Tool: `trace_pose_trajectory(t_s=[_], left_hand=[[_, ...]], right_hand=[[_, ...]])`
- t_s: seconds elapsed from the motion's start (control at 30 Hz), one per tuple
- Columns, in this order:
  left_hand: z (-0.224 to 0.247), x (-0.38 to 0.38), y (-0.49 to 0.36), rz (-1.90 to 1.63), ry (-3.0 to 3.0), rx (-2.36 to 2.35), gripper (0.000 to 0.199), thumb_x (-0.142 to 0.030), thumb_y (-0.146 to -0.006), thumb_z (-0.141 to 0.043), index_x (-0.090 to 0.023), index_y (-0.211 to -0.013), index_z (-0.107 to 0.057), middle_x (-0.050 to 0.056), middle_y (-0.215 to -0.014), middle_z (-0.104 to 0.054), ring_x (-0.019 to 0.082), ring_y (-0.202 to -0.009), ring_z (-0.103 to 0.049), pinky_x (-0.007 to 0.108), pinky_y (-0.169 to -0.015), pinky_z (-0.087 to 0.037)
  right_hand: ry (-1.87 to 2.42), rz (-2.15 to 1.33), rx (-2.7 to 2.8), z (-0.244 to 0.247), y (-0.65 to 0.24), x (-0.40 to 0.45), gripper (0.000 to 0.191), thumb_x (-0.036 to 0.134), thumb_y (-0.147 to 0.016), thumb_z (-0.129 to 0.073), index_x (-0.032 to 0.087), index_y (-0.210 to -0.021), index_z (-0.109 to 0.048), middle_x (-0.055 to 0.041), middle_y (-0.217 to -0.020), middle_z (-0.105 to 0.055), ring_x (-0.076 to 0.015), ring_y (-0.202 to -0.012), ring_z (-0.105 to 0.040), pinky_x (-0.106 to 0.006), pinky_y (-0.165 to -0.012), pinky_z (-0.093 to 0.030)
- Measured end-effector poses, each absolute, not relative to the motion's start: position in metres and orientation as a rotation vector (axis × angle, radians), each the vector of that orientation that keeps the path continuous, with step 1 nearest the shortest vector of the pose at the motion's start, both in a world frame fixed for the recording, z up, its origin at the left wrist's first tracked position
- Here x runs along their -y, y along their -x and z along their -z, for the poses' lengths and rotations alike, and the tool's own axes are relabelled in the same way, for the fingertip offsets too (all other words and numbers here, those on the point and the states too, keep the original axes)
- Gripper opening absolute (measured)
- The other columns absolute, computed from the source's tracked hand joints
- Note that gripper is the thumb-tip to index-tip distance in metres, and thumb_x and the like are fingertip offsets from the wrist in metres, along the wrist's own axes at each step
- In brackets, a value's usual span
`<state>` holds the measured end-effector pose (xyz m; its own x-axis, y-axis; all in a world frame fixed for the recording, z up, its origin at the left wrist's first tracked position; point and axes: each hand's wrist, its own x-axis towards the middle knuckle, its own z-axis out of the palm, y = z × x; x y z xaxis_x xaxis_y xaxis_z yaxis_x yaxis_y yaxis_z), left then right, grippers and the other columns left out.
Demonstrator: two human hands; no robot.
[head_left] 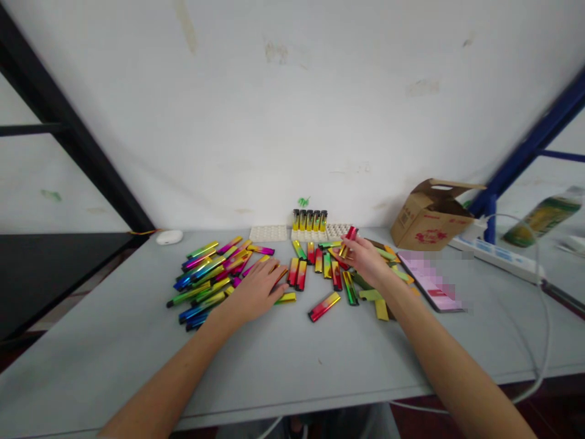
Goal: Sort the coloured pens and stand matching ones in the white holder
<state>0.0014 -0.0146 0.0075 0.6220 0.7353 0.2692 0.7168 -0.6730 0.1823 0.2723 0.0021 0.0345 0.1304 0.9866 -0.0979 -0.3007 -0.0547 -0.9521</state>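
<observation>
Several shiny coloured lighters [205, 268] lie in a pile on the grey table, left of centre. My left hand [259, 291] rests palm down at the right side of this pile, fingers spread over some lighters. Raised over the right-hand group, my right hand [363, 259] grips a red and gold lighter [350, 234]. More lighters lie between my hands, among them a red and yellow one [324, 306] nearest me. Behind them, several lighters stand upright [309, 219] in a white tray [297, 235], with further white trays on either side.
An open cardboard box [423, 222], a tablet or phone [432, 283] and a white power strip [498, 259] are on the right, with a loose cable [548, 317]. Green and brown paper pieces [381, 309] lie near my right forearm. A white case [169, 237] sits back left.
</observation>
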Motion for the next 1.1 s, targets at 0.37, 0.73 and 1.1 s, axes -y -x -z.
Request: trace_pose_trajectory(t_s=[0.37, 0.73, 1.1], left_hand=[[-0.008, 0.014, -0.002, -0.47, -2.783, -1.265, 0.031, -0.034, -0.093, -0.045, -0.018, -0.118, -0.055, 0.012, -0.12, -0.054, 0.027, -0.117, -0.049, 0.045, -0.103, -0.039], [-0.009, 0.016, -0.002, -0.478, -2.777, -1.265, 0.029, -0.034, -0.092, -0.047, -0.019, -0.116, -0.055, 0.011, -0.116, -0.055, 0.026, -0.115, -0.05, 0.044, -0.103, -0.039], [-0.009, 0.018, -0.002, -0.459, -2.79, -1.276, 0.03, -0.034, -0.093, -0.046, -0.019, -0.117, -0.054, 0.011, -0.117, -0.054, 0.027, -0.117, -0.048, 0.044, -0.104, -0.038]], right_hand=[[1.138, -0.7, 1.308, -0.014, -0.265, -0.026, 0.036, 0.041, -0.069, -0.071, 0.015, -0.095, -0.065, -0.01, -0.093, -0.073, -0.0241, -0.087, -0.069, -0.038, -0.08, -0.054], [1.089, -0.561, 1.231, 0.002, -0.252, -0.088, 0.042, 0.045, -0.073, -0.062, 0.014, -0.1, -0.063, -0.0103, -0.086, -0.071, -0.0216, -0.076, -0.066, -0.037, -0.072, -0.053], [1.307, -0.269, 1.347, 0.001, -0.255, -0.099, 0.03, 0.036, -0.073, -0.06, 0.013, -0.09, -0.068, -0.0113, -0.086, -0.072, -0.0236, -0.078, -0.065, -0.036, -0.071, -0.051]])
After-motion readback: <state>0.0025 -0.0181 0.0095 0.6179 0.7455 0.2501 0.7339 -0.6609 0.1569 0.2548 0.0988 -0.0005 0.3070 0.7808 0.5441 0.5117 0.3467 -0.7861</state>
